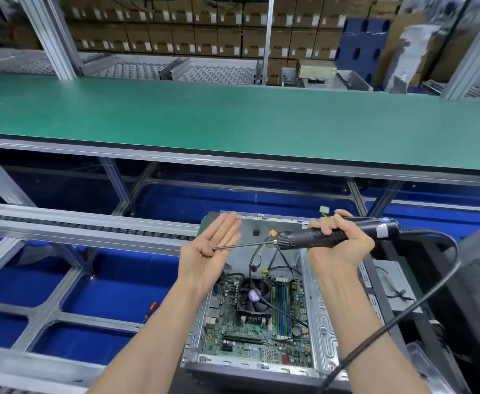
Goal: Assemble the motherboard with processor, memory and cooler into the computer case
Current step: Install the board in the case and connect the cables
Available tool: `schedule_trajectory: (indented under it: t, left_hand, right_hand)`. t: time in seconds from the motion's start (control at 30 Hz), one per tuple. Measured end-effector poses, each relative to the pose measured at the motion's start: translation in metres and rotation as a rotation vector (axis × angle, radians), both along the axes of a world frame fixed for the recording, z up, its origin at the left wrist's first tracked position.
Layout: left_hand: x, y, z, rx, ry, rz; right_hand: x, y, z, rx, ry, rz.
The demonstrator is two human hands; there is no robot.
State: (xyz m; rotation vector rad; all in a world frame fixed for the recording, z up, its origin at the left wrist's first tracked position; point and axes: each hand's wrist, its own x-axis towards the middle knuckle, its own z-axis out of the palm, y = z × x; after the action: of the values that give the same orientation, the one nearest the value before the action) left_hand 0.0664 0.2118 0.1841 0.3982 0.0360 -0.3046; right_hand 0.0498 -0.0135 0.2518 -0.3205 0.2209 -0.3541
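Holding an electric screwdriver (329, 236) over the open computer case (322, 317).
Right hand (339, 240) gripped its body; left hand (209, 251) lay flat-palmed, bit tip (215, 248) touching it, above the motherboard (250, 331).

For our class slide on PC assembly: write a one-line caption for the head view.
Right hand grips an electric screwdriver, its bit touching the open left hand, above the motherboard in the case.

Two hands: left (209, 253), right (338, 240). One driver (332, 236). One case (322, 322), one motherboard (233, 331), one fan (254, 297). One orange screwdriver (151, 308).
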Motion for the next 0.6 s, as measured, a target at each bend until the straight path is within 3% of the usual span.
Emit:
schedule_trajectory:
  t: [0.13,0.37,0.6]
  left_hand:
    - [-0.002,0.008,-0.003,0.009,0.011,-0.038]
    - [-0.006,0.014,-0.011,0.596,0.123,0.068]
    - [-0.003,0.012,-0.014,0.522,0.159,0.136]
  right_hand:
    - [0.001,-0.003,0.002,-0.029,-0.004,-0.032]
    - [0.003,-0.009,0.005,-0.016,-0.004,-0.061]
    - [0.006,-0.008,0.003,-0.020,0.027,-0.062]
